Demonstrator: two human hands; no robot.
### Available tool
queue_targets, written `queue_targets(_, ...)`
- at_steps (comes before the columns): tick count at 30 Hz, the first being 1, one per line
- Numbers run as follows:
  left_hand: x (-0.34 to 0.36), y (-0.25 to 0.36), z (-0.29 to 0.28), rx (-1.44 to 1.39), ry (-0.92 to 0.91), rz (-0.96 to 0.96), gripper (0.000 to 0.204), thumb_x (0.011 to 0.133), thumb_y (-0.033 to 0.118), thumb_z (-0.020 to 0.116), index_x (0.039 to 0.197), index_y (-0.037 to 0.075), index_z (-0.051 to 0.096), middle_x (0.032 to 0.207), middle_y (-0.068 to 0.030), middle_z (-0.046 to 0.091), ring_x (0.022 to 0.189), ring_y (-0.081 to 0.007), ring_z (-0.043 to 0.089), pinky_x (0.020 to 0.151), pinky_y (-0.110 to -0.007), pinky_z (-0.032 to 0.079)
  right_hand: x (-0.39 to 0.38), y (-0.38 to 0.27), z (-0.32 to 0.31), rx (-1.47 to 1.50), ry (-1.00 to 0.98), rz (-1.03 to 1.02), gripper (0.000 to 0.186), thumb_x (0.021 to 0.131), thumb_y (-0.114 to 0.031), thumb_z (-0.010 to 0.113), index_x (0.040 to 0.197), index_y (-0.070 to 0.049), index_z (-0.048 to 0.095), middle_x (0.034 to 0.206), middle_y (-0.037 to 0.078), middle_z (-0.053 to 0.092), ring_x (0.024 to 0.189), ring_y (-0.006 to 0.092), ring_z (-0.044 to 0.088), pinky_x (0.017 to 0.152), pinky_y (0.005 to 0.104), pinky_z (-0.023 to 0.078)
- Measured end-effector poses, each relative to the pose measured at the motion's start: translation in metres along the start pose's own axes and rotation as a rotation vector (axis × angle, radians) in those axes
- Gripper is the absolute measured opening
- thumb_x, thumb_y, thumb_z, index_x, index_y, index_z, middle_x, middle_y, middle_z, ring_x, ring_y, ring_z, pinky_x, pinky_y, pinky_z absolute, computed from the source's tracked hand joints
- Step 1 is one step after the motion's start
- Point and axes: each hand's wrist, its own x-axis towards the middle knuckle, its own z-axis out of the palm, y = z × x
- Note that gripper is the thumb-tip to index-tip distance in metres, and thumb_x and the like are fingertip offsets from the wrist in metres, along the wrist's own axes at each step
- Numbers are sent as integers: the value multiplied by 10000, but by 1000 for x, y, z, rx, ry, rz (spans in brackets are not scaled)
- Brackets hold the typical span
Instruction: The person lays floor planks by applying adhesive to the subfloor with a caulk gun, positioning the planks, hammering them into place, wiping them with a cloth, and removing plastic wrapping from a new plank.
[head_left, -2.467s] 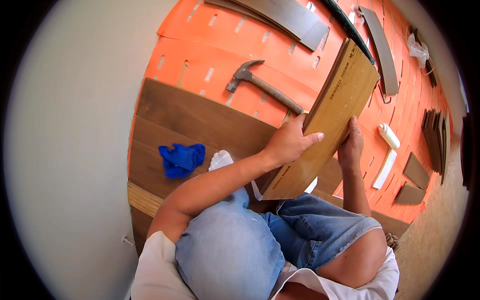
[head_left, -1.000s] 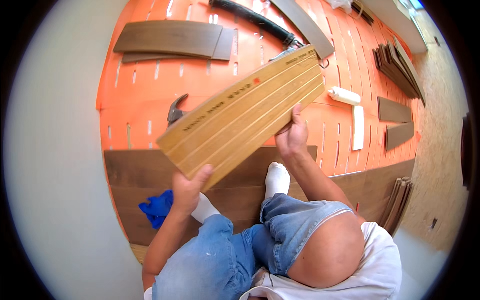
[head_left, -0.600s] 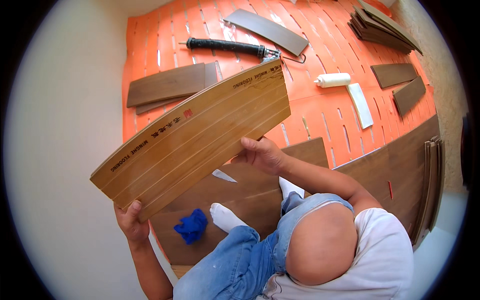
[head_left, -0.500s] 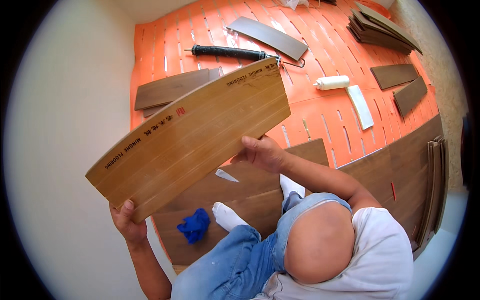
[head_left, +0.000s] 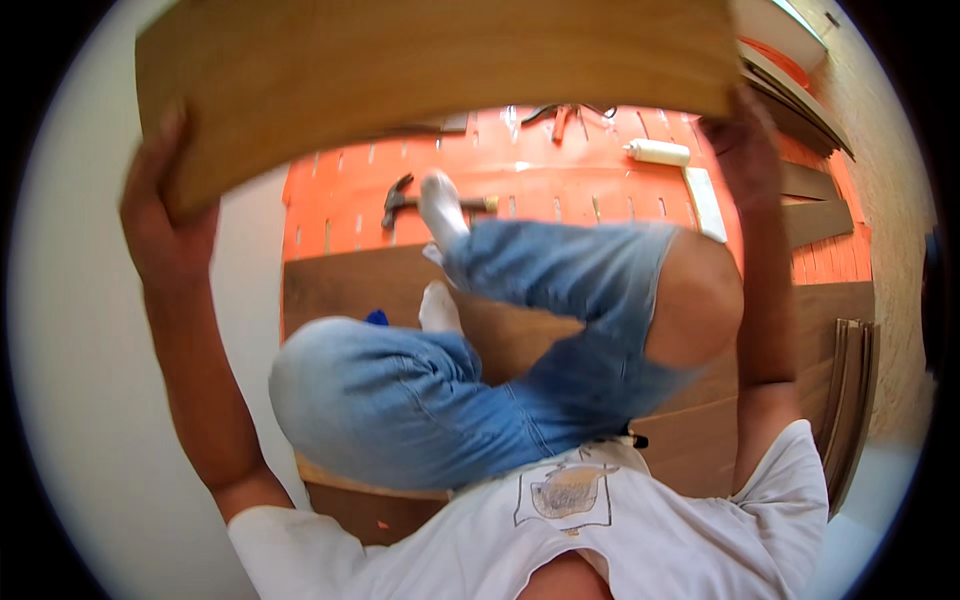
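Observation:
A wooden floor plank (head_left: 430,70) is raised across the top of the view, large and close, its lower edge bowed by the lens. My left hand (head_left: 165,205) grips its left end, the thumb lying on the face. At the right end my right hand (head_left: 742,150) holds the plank near its corner; those fingers are dark and blurred. Beneath it, a claw hammer (head_left: 398,202) rests on the orange underlay (head_left: 345,195) beside my socked foot. A scrap of blue cloth (head_left: 377,317) shows behind my knee.
Laid brown flooring (head_left: 350,275) runs under my bent legs. Beyond are a white squeeze bottle (head_left: 658,152), a white strip (head_left: 705,205) and an orange-handled tool (head_left: 562,120). Stacked planks (head_left: 790,100) stand far right, upright ones (head_left: 848,400) nearer. A white wall (head_left: 85,330) borders the left.
Both hands have lifted the plank up and closer to the camera, the right hand moving rightward to its end. My legs have shifted, uncovering the hammer and hiding most of the blue cloth.

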Motion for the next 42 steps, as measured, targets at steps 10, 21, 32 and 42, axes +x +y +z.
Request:
queue_targets(10,-6,75,9,466,-46,190,496,1037,323,552,1392,-22,530,1237,-141,663,1128,-237,641,924,-352,531,-76,-22,5,-121,236,64,261,1062,-187,564,1268,-28,582,1206,53,609,1061,160,580,868,318,518)
queue_targets(21,-182,-106,-14,-438,398,-298,585,1053,386,554,1498,21,444,1482,-128,548,1311,-292,565,1092,-466,472,-268,102,119,-199,198,855,551,844,-324,864,1189,47,646,1017,56,710,880,92,650,731,259,523)
queue_targets(32,-222,-170,-46,-580,666,-287,547,1038,347,595,1467,33,469,1438,-119,566,1313,-271,560,1095,-437,468,-129,81,194,-1006,-130,686,129,960,-109,698,984,16,719,785,74,713,672,131,667,633,286,528)
queue_targets(42,-244,-159,-57,-512,627,-256,580,1006,339,645,1465,32,469,1395,-135,589,1257,-273,600,1037,-428,512,17,153,370,-666,-470,-33,228,859,27,758,1081,8,710,958,99,682,848,190,681,716,296,560)
